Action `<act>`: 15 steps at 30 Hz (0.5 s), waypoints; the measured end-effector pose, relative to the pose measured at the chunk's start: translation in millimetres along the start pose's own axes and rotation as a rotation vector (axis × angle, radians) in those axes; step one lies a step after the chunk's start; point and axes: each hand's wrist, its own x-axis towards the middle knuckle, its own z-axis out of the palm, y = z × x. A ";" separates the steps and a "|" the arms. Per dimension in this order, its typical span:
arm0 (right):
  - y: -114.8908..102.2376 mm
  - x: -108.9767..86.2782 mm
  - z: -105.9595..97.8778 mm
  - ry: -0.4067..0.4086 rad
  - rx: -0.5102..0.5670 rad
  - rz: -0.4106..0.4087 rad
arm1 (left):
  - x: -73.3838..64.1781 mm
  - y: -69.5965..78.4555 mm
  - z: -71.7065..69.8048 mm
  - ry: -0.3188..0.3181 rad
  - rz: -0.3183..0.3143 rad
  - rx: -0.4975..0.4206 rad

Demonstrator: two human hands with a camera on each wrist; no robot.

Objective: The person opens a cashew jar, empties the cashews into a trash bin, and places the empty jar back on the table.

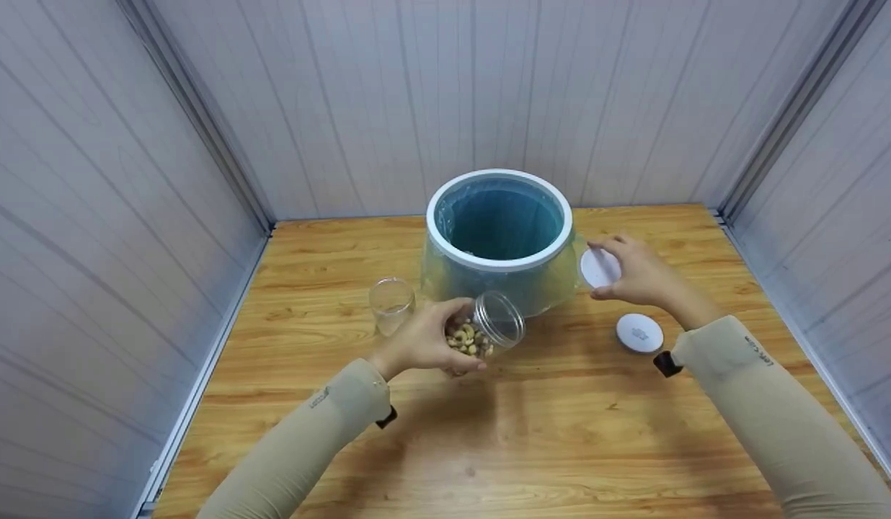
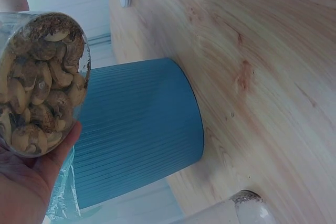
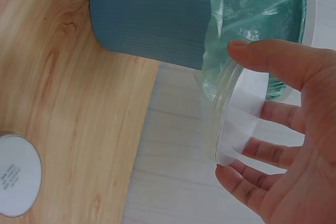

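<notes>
My left hand grips a clear jar tilted on its side, its open mouth facing right, low in front of the bin. Cashews lie inside it; the left wrist view shows them, with dark crumbs, pressed against the jar's base. Beside the bin's right side, my right hand pinches a round white lid by its edge, thumb and fingertips at opposite sides of the rim. In the right wrist view the lid overlaps the green bin liner.
A blue trash bin with a white rim ring stands at the table's back middle. Left of it is a second clear jar with dark residue at its bottom. Another white lid lies on the wooden table at right. Panel walls enclose the table.
</notes>
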 end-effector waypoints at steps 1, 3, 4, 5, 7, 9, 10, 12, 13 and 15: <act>0.9 0.3 1.0 -0.003 0.000 0.003 | -0.1 0.2 -0.2 0.001 -0.003 0.001; 2.7 0.5 3.1 -0.011 -0.001 0.010 | -0.2 0.4 -0.3 0.001 -0.008 0.006; 3.9 0.6 4.2 -0.014 -0.002 0.011 | -0.3 0.6 -0.3 0.000 -0.009 0.007; 5.0 0.6 5.4 -0.016 -0.003 0.014 | -0.4 0.8 -0.3 0.000 -0.010 0.011; 7.2 0.4 8.0 -0.016 -0.005 0.016 | -0.5 0.6 -0.4 0.002 -0.012 0.019; 9.3 0.1 11.0 -0.013 -0.012 0.014 | -0.8 0.9 -0.4 0.002 -0.015 0.018; 10.4 -0.1 12.5 -0.010 -0.013 0.014 | -0.9 1.2 -0.6 0.003 -0.015 0.016; 11.7 -0.5 15.8 -0.012 -0.013 0.016 | -1.1 1.3 -0.6 0.003 -0.017 0.015; 12.5 -0.6 17.6 -0.015 -0.014 0.018 | -1.1 1.5 -0.7 0.002 -0.016 0.011; 14.1 -0.5 20.9 -0.024 -0.010 0.023 | -1.1 1.6 -0.5 0.000 -0.011 0.009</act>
